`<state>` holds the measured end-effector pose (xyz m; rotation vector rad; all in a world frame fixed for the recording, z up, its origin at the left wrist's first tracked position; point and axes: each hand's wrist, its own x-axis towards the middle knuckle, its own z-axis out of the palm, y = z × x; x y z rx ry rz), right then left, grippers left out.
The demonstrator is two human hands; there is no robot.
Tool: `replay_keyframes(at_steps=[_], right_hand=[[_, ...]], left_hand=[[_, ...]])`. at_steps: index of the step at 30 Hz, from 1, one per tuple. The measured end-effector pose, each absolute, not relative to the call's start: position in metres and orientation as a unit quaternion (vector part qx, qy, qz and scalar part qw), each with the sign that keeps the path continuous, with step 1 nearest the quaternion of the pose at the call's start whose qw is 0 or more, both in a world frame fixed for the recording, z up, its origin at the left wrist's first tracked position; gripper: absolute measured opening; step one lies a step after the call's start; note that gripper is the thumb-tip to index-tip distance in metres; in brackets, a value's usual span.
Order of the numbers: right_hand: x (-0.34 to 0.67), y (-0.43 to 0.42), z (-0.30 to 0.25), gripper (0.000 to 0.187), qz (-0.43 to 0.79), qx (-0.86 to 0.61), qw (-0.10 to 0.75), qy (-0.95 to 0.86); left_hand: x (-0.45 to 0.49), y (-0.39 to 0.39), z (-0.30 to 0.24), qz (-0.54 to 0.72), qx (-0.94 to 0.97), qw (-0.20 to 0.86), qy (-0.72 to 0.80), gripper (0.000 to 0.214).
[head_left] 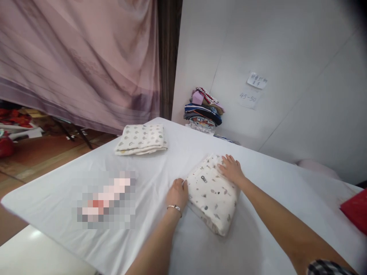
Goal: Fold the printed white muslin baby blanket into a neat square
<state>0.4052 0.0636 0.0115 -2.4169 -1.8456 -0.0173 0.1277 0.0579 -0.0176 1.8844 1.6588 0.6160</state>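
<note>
A folded white cloth (213,194) with a small printed pattern lies on the white-covered table (160,229) in front of me. My left hand (177,194), with a bracelet at the wrist, has its fingers curled against the cloth's left edge; the fingertips are partly hidden there. On the far right corner of the cloth rests my right hand (231,169), fingers stretched out and slightly apart. A second folded cloth (142,139), white with rows of grey-green motifs, lies apart at the table's far left. Neither hand touches it.
A pixelated pinkish object (106,198) lies left of my arm. Beyond the table, a stack of folded fabrics (203,110) stands by the white wall. Pink curtains (86,57) hang at the back left. Something red (355,210) sits at the right edge.
</note>
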Motion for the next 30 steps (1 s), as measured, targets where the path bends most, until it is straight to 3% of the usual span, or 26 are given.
replay_keyframes(at_steps=[5,13,20,26,30], right_hand=[[0.410,0.061,-0.007,0.067,0.091,-0.816,0.016,-0.570],[0.397,0.049,0.021,0.061,0.102,-0.814,0.052,-0.570],[0.310,-0.048,0.014,0.059,0.144,-0.654,0.099,-0.736],[0.288,-0.063,0.006,0.060,0.151,-0.648,0.108,-0.739],[0.299,-0.073,0.017,0.053,0.184,-0.658,0.207,-0.700]], left_hand=[[0.128,0.060,-0.016,0.211,0.699,0.264,0.630,0.028],[0.128,0.059,-0.007,0.194,0.707,0.252,0.632,0.029],[0.128,0.061,-0.012,0.195,0.715,0.243,0.626,0.031],[0.128,0.064,-0.014,0.200,0.721,0.236,0.621,0.031],[0.128,0.063,-0.014,0.209,0.716,0.239,0.622,0.031]])
